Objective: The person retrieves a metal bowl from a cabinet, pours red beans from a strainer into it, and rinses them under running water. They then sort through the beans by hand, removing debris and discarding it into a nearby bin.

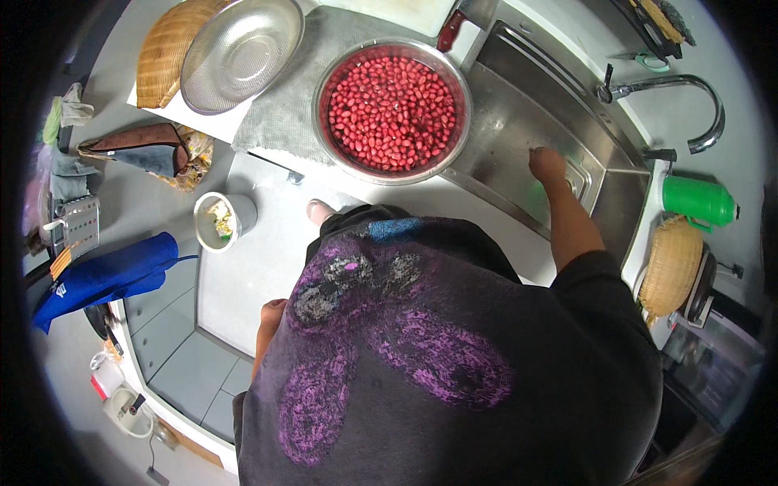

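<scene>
A large round stainless steel basin [394, 177] stands on the counter before me, partly over the sink's near-left corner. Red-skinned peanuts [394, 112] fill much of it and look wet. To its right, my right hand [547, 165] hangs over the stainless steel sink [495, 136], its fingers curled in and nothing visible in them. My left hand [273, 311] is down beside my body, away from the counter. The shirt covers part of it, and its fingers are mostly hidden. Left of the basin, a grey cloth [285, 118] lies on the counter.
A metal strainer bowl [243, 58] leans against a woven basket [167, 51] at the upper left. A cleaver [453, 31] lies behind the basin. A chrome faucet [662, 82] and a green thermos [698, 200] are right. A waste bin [244, 215] stands on the floor.
</scene>
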Available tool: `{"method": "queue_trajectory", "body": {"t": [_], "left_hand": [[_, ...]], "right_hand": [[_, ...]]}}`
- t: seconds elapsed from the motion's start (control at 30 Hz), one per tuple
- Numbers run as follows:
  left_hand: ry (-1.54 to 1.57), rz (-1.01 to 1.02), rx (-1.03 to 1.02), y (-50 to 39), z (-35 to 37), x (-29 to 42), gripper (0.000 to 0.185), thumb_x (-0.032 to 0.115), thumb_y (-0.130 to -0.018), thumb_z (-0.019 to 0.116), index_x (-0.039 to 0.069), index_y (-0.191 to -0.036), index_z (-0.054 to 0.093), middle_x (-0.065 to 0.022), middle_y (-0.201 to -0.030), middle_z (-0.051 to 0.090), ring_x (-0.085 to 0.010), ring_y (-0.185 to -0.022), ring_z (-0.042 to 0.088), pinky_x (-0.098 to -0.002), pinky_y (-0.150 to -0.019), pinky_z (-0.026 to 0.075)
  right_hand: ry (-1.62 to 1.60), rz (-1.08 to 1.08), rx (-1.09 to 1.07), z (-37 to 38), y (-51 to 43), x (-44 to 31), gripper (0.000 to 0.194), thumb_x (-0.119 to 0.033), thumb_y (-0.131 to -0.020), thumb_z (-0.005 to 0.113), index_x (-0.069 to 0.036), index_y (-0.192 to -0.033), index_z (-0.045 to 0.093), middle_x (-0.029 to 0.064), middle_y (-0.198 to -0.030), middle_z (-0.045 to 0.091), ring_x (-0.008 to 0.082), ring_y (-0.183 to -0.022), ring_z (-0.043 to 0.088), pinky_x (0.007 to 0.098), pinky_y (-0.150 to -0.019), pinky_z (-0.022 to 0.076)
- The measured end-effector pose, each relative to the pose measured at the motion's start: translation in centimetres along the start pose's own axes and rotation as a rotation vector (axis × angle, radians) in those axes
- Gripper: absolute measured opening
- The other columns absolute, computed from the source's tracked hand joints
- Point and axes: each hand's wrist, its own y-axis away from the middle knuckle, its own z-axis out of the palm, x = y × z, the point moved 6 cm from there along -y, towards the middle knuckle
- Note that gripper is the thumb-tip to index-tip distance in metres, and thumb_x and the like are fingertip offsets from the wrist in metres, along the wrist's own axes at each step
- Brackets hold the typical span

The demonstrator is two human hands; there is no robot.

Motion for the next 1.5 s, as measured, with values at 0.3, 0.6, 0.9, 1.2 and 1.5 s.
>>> {"method": "queue_trajectory", "body": {"t": [0.3,0.6,0.9,1.2,1.5], "left_hand": [[0.021,-0.094,-0.004,2.1,0.8,2.6,0.026,0.022,-0.081,0.064,0.002,-0.098,0.067,-0.0061,-0.078,0.066,-0.0145,-0.064,0.059,-0.0289,-0.057,0.048],[0.039,-0.139,0.004,4.6,1.2,4.7,0.024,0.022,-0.081,0.062,0.004,-0.097,0.066,-0.0069,-0.081,0.066,-0.0152,-0.067,0.062,-0.0294,-0.055,0.048],[0.102,-0.046,0.003,0.6,2.0,-0.7,0.027,0.021,-0.078,0.065,-0.001,-0.094,0.068,-0.0063,-0.077,0.066,-0.014,-0.066,0.06,-0.0269,-0.061,0.048],[0.12,-0.094,-0.018,0.7,2.7,-4.3,0.024,0.02,-0.079,0.064,0.002,-0.094,0.069,-0.0069,-0.077,0.067,-0.0142,-0.065,0.06,-0.0275,-0.059,0.048],[0.159,-0.157,-0.046,2.4,2.7,-1.2,0.025,0.022,-0.083,0.061,0.004,-0.101,0.066,-0.0081,-0.082,0.066,-0.0163,-0.066,0.063,-0.0295,-0.052,0.048]], "right_hand": [[-0.464,0.185,0.183,-0.6,-1.6,1.9,0.023,-0.018,-0.079,0.063,-0.008,-0.1,0.067,0.0185,-0.105,0.063,0.0338,-0.094,0.062,0.041,-0.084,0.0483],[-1.035,-0.586,0.756,-24.4,8.1,-10.1,0.015,-0.015,-0.08,0.069,-0.005,-0.091,0.068,0.0115,-0.085,0.067,0.018,-0.07,0.065,0.0297,-0.064,0.0516],[-0.592,-0.801,0.605,-26.3,10.9,-21.2,0.017,-0.014,-0.078,0.062,-0.007,-0.093,0.066,0.01,-0.093,0.062,0.0291,-0.091,0.06,0.0393,-0.081,0.0491],[-0.476,-0.841,0.582,-25.8,10.5,-22.7,0.014,-0.013,-0.078,0.061,-0.004,-0.088,0.065,0.011,-0.091,0.062,0.0293,-0.089,0.06,0.0397,-0.079,0.0495],[-0.477,-0.842,0.577,-25.2,10.5,-23.0,0.01,-0.012,-0.08,0.059,-0.005,-0.084,0.064,0.0109,-0.089,0.062,0.029,-0.087,0.061,0.0399,-0.078,0.0493]]}}
